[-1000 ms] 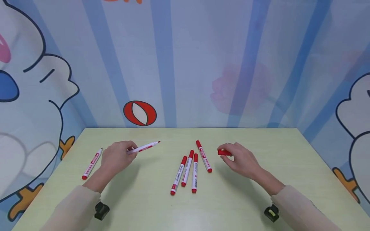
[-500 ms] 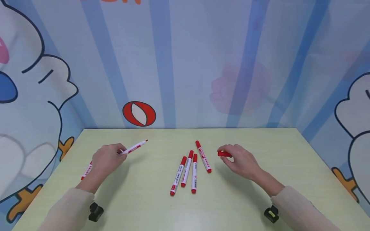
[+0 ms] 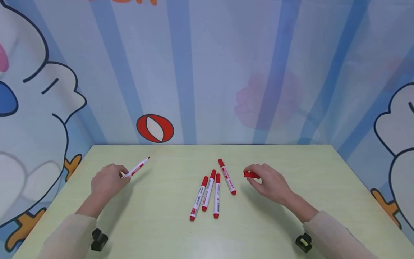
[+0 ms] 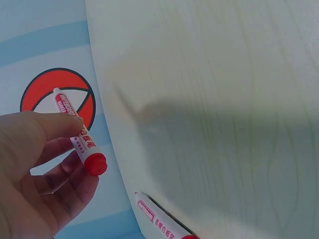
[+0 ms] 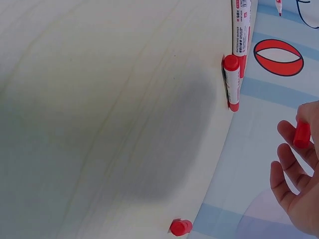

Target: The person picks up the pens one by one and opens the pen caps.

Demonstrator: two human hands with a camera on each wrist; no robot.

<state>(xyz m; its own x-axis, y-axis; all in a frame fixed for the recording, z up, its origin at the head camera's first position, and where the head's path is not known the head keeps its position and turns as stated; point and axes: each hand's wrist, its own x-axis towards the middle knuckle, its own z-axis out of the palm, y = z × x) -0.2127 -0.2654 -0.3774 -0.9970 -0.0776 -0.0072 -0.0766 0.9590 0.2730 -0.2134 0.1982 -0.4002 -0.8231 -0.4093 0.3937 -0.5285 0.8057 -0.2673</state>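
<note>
Head view downward, 2 wrist close-ups

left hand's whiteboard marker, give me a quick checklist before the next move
1. Left hand pinches the held whiteboard marker: ok.
2. Held whiteboard marker is off the table: ok.
3. Held whiteboard marker is capped: not ok, its nib is bare.
4. Right hand pinches a red cap: ok.
5. Lying whiteboard marker in the left wrist view is capped: not ok, cap off.
6. Which marker that red cap came from: cannot tell.
</note>
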